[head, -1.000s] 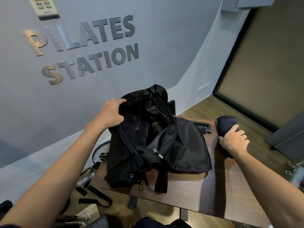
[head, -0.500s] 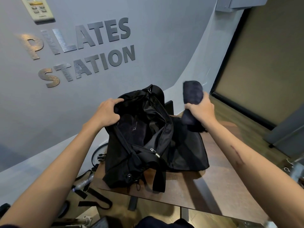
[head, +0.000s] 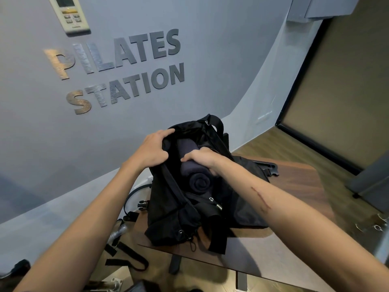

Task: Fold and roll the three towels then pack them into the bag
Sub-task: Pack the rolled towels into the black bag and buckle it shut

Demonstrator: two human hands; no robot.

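A black bag (head: 172, 209) lies open on a small wooden table (head: 294, 245). My left hand (head: 151, 148) grips the left edge of the bag's opening and holds it apart. My right hand (head: 202, 158) is inside the opening, closed on top of a rolled dark navy towel (head: 199, 180) whose spiral end faces me. Behind it, deeper in the bag, another rolled dark towel (head: 186, 147) shows. Any third towel is hidden.
A grey wall with metal letters rises just behind the table. Black straps and buckles (head: 134, 207) lie on the floor to the left. A black clip (head: 271, 168) rests at the table's far edge. Metal hardware (head: 374, 225) sits at the right.
My right hand lifted the rolled towel from the table's right side, carried it left over the bag and lowered it into the opening. My left hand kept hold of the bag's edge.
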